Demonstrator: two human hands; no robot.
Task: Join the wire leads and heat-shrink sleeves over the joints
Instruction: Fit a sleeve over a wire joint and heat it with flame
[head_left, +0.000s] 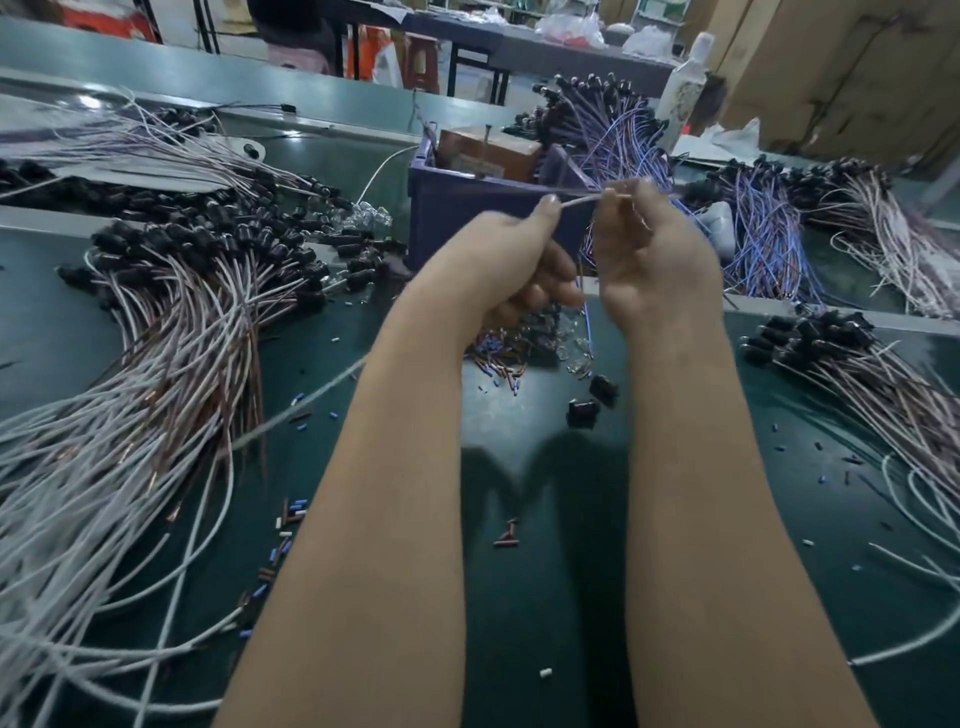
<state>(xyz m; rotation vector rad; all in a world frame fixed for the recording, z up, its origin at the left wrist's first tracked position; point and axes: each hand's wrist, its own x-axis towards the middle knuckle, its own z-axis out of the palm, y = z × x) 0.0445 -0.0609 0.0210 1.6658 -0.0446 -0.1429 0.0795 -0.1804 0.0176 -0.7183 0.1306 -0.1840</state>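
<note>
- Left hand (498, 265): thumb and forefinger pinch a thin white wire lead (582, 200); the other fingers are curled toward the palm.
- Right hand (654, 260): fingertips pinch the same lead just right of the left thumb; remaining fingers curled.
- The lead is stretched short and taut between the two pinches, raised above the middle of the table. The joint itself is too blurred to make out.
- Directly behind the hands: purple bin (457, 218), with a brown block (488, 150) inside.
- On the green table (519, 597) below the hands: a pile of short sleeves (498, 356), blue and brown, with black parts (602, 389) just beside it.
- Toward the left edge: white-and-brown lead bundle (171, 332), black caps on the far ends.
- Toward the far right corner: blue wire bundle (763, 244).
- Along the right edge: second white bundle (857, 374).
- Loose sleeve pieces (291, 512) are scattered toward the near edge.
</note>
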